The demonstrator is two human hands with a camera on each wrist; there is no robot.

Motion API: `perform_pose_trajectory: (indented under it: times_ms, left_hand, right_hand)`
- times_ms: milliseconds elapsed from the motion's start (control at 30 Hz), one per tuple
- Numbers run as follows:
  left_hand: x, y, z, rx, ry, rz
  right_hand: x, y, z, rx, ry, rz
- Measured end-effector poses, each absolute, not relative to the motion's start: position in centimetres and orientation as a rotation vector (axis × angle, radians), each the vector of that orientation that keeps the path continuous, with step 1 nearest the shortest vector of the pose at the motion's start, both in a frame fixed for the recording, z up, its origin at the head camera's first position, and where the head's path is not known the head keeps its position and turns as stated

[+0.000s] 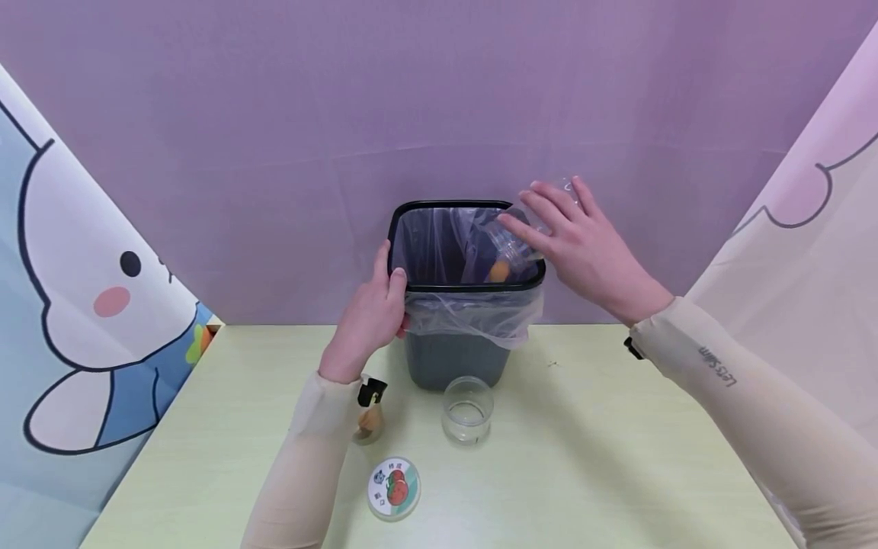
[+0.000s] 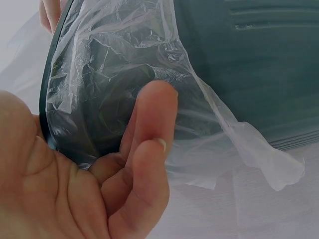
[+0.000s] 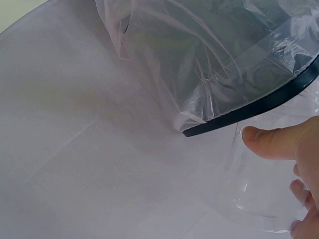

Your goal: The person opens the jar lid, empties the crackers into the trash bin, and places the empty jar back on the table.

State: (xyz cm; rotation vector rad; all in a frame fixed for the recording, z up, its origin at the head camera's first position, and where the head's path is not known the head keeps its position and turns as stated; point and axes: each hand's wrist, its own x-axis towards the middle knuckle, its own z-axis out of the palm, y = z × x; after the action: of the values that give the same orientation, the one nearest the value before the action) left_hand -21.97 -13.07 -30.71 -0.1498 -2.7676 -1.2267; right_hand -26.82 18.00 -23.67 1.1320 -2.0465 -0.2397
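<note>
A dark grey trash bin [image 1: 453, 362] with a black rim stands at the table's far edge. My left hand [image 1: 370, 313] grips its left side, the thumb at the rim. In the left wrist view, the fingers [image 2: 155, 114] curl against the bag-covered outside. My right hand [image 1: 583, 248] holds a clear plastic jar [image 3: 259, 194] over the bin's right rim. The jar is tipped, its threaded mouth pointing down into the bin. A small orange piece [image 1: 499, 271] shows at that mouth. The clear plastic bag [image 1: 473, 313] lines the bin and folds over its rim.
A clear open jar [image 1: 468, 412] stands right in front of the bin. Nearer me lies a round lid [image 1: 394, 489] with a red fruit picture. Partly hidden by my left wrist is a container with brown contents [image 1: 369, 423]. A purple curtain [image 1: 309, 191] hangs behind.
</note>
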Motion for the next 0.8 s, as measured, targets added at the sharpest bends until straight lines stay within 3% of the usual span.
perform_pose_trajectory:
  times_ms: [800]
  left_hand:
    - [-21.9, -13.2, -30.7, -0.124, -2.759, -1.217]
  right_hand:
    - [-27.1, 19.6, -25.3, 0.898, -2.171, 0.186]
